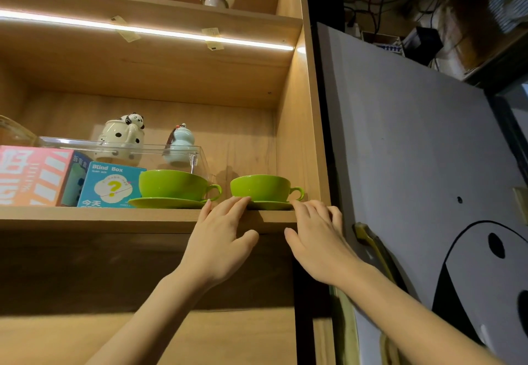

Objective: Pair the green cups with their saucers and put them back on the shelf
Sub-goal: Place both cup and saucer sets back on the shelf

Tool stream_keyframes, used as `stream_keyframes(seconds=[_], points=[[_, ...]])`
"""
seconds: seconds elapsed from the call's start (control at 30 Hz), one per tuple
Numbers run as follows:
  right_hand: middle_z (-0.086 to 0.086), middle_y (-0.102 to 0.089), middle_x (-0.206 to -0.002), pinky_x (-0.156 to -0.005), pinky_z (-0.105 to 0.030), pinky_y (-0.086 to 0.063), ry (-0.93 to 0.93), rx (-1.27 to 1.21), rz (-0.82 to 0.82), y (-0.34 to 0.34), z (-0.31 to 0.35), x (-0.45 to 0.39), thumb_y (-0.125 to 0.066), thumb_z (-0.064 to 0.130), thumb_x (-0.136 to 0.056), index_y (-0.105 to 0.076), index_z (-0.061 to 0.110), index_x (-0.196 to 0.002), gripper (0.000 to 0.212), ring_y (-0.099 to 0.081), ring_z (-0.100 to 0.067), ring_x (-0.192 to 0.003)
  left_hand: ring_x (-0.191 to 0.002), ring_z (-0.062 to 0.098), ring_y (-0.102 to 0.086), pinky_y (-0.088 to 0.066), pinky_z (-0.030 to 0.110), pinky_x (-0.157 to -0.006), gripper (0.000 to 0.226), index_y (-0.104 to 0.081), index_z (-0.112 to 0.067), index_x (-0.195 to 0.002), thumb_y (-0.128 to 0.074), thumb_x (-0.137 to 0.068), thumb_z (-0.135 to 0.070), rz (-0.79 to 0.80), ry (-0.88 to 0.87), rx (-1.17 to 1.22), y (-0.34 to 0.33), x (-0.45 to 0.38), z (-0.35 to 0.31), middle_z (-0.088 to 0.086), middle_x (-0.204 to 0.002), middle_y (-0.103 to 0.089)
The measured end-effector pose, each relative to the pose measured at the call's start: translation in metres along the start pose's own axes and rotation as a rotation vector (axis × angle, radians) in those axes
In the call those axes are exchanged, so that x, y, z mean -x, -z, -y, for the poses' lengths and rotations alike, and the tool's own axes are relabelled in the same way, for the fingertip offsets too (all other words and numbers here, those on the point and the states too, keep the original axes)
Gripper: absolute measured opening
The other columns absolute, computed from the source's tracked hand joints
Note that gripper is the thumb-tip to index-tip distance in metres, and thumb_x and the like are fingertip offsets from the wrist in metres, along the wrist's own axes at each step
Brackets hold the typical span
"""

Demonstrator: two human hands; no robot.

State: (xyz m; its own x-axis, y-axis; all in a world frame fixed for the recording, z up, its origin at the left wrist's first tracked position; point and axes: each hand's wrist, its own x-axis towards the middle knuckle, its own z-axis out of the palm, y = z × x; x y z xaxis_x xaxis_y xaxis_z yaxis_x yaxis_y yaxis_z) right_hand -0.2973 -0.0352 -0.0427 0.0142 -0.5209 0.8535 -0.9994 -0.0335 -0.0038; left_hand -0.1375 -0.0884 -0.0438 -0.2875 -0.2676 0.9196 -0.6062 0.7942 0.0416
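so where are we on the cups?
Done: both green cups sit on saucers on the shelf, left cup and right cup. In hand: left hand and right hand touch the right saucer at the edge. Left: perhaps nudging it further in.

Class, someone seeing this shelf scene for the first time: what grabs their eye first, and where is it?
Two bright green cups, the left cup and the right cup, each sit on a green saucer at the shelf's front edge. The left hand and right hand rest open at that edge by the right saucer. A glowing light strip runs overhead.
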Motion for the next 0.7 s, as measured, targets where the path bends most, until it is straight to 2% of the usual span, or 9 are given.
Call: stream_keyframes(seconds=[0.13, 0.23, 0.33, 0.43, 0.53, 0.63, 0.7], points=[[0.001, -0.028, -0.15, -0.116, -0.035, -0.003, 0.0, -0.031, -0.016, -0.0014, -0.0014, 0.0012, -0.03, 0.033, -0.096, -0.019, 0.018, -0.144, 0.052, -0.015, -0.015, -0.14, -0.136, 0.002, -0.018, 0.004, 0.027, -0.115, 0.089, -0.028, -0.026, -0.141, -0.021, -0.056, -0.054, -0.007, -0.015, 0.08, 0.0007, 0.0019, 0.0019, -0.007, -0.151, -0.029], [0.001, -0.03, -0.148, -0.116, -0.035, -0.004, 0.007, -0.032, -0.037, -0.0035, -0.003, 0.0015, -0.029, 0.034, -0.096, -0.02, 0.019, -0.143, 0.05, -0.016, -0.014, -0.139, -0.122, -0.008, -0.012, 0.005, 0.026, -0.115, 0.075, -0.03, -0.028, -0.14, -0.033, -0.066, -0.04, -0.01, -0.01, 0.168, 0.0029, 0.0023, 0.0004, -0.007, -0.151, -0.029], [0.002, -0.03, -0.147, -0.116, -0.035, -0.005, 0.02, -0.011, -0.051, -0.0053, -0.0038, 0.0027, -0.029, 0.034, -0.096, -0.02, 0.019, -0.143, 0.051, -0.017, -0.014, -0.139, -0.119, -0.009, -0.009, 0.006, 0.024, -0.114, 0.074, -0.029, -0.028, -0.14, -0.034, -0.067, -0.036, 0.008, -0.019, 0.171, 0.0033, 0.0021, 0.0013, -0.008, -0.151, -0.028], [0.001, -0.031, -0.147, -0.116, -0.034, -0.006, 0.034, 0.019, -0.074, -0.0049, -0.003, 0.0036, -0.028, 0.034, -0.096, -0.021, 0.018, -0.143, 0.05, -0.018, -0.014, -0.139, -0.128, -0.005, -0.013, 0.006, 0.022, -0.113, 0.074, -0.026, -0.027, -0.141, -0.032, -0.068, -0.035, 0.017, -0.022, 0.132, 0.0026, 0.0016, 0.0038, -0.007, -0.152, -0.026], [0.002, -0.032, -0.148, -0.116, -0.034, -0.007, 0.064, 0.086, -0.103, -0.0055, -0.003, 0.0057, -0.028, 0.034, -0.096, -0.021, 0.018, -0.144, 0.051, -0.019, -0.015, -0.14, -0.141, 0.009, -0.012, 0.006, 0.021, -0.112, 0.074, -0.023, -0.027, -0.143, -0.031, -0.07, -0.037, 0.026, -0.025, 0.074, 0.0026, 0.0049, 0.0046, -0.006, -0.153, -0.023], [0.002, -0.031, -0.15, -0.116, -0.035, -0.007, 0.07, 0.108, -0.094, -0.0062, -0.003, 0.008, -0.03, 0.034, -0.095, -0.018, 0.017, -0.145, 0.054, -0.019, -0.015, -0.14, -0.141, 0.008, -0.012, 0.008, 0.021, -0.111, 0.082, -0.021, -0.026, -0.143, -0.022, -0.065, -0.049, 0.037, -0.043, 0.027, 0.0025, 0.0057, 0.0052, -0.006, -0.153, -0.023], [0.002, -0.028, -0.151, -0.116, -0.035, -0.007, 0.072, 0.11, -0.079, -0.005, -0.0032, 0.0087, -0.03, 0.034, -0.095, -0.014, 0.017, -0.147, 0.056, -0.017, -0.015, -0.141, -0.142, 0.006, -0.01, 0.009, 0.021, -0.111, 0.083, -0.019, -0.026, -0.144, -0.022, -0.064, -0.049, 0.051, -0.045, -0.011, 0.0031, 0.0046, 0.0054, -0.006, -0.154, -0.021]])
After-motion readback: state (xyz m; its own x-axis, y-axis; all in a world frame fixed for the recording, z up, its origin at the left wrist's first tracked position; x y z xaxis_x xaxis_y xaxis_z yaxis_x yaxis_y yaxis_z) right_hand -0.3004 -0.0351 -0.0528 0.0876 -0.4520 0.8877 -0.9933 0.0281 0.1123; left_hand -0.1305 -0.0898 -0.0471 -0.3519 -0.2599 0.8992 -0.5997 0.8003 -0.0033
